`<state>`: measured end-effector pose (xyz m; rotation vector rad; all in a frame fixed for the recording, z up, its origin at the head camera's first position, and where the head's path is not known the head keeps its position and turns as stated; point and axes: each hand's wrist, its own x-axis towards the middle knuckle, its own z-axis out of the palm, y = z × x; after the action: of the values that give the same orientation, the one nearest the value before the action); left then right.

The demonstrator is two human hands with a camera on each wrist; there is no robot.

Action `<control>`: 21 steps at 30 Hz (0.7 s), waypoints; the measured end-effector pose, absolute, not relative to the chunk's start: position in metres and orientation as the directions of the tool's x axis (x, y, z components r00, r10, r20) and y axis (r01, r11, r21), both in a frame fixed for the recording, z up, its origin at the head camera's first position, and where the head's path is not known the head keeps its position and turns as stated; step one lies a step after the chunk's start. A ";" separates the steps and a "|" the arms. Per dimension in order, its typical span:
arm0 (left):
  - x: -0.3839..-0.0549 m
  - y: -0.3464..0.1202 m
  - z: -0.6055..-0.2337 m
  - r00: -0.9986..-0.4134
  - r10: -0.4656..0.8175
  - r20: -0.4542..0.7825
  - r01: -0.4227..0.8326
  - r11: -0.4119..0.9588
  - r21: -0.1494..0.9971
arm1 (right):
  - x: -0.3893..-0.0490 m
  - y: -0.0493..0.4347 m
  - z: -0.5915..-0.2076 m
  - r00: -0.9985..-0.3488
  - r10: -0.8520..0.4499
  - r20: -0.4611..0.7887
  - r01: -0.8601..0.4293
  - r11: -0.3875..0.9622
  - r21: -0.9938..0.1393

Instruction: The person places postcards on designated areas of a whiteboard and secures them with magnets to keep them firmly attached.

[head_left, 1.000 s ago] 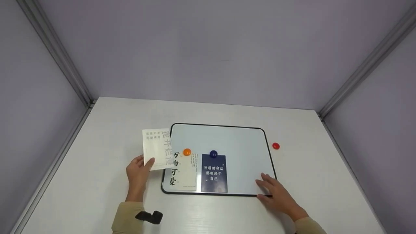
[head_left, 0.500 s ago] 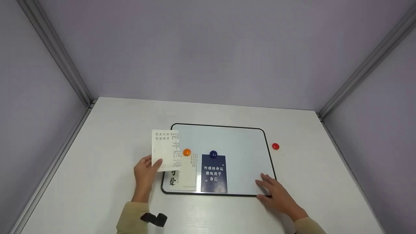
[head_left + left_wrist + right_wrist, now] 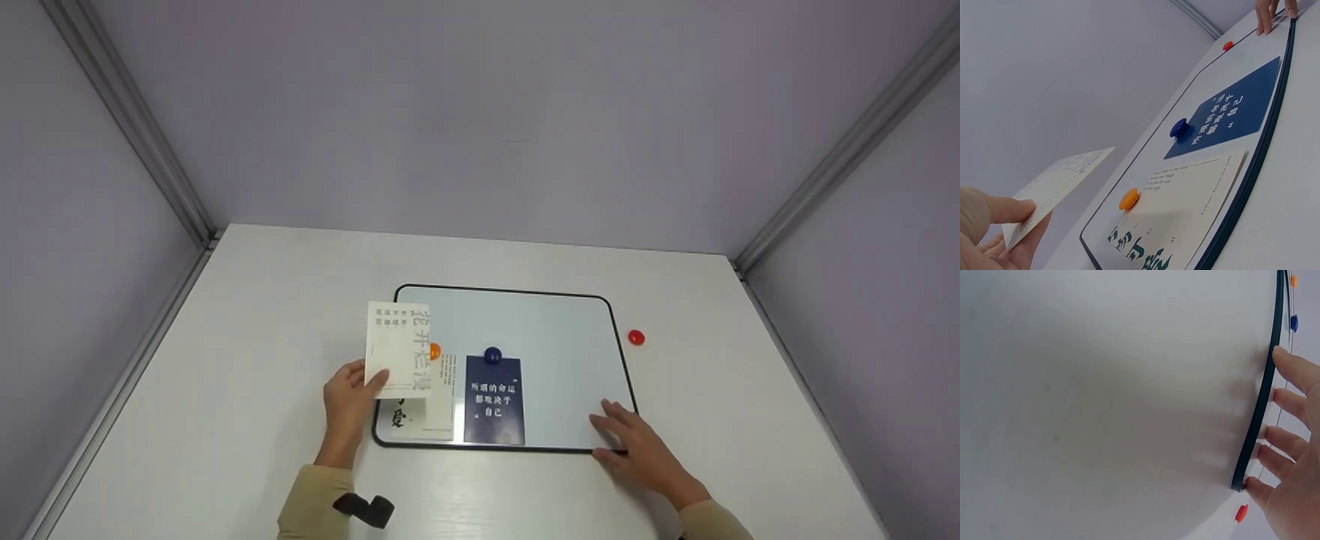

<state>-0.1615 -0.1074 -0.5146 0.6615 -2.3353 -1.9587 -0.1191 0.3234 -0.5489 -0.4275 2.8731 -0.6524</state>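
Observation:
Between thumb and fingers my left hand pinches a cream card with grey characters. In the left wrist view that card is raised above the whiteboard. It covers part of another cream card lying on the board, and part of the orange magnet at that card's top. Beside it lies a dark blue card, with a blue magnet on its top edge. My right hand rests at the board's lower right corner, fingers spread, its fingertips touching the black frame and surface.
A red magnet lies on the white table, just right of the board. Pale walls stand behind the table and on both sides. A black strap sticks out from the left sleeve.
My left hand has carried the cream card rightward over the board's left part, and it now overlaps the orange magnet in the head view. My right hand stays in place.

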 end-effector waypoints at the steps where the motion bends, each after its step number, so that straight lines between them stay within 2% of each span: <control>1: -0.161 -0.106 -0.515 -0.911 -0.328 -0.248 -0.302 0.124 0.945 | -0.119 0.323 -0.549 -0.945 -0.311 -0.098 -0.239 0.864 -0.443; 13: -0.158 -0.091 -0.514 -0.924 -0.301 -0.235 -0.291 0.155 0.944 | -0.119 0.322 -0.549 -0.944 -0.327 -0.049 -0.276 0.859 -0.431; 21: -0.154 -0.079 -0.516 -0.935 -0.267 -0.231 -0.272 0.125 0.954 | -0.119 0.323 -0.550 -0.943 -0.332 -0.034 -0.289 0.863 -0.415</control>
<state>-0.1545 -0.0793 -0.5158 0.5652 -2.3591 -2.0016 -0.1191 0.3228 -0.5505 -0.4900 2.9306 -0.6289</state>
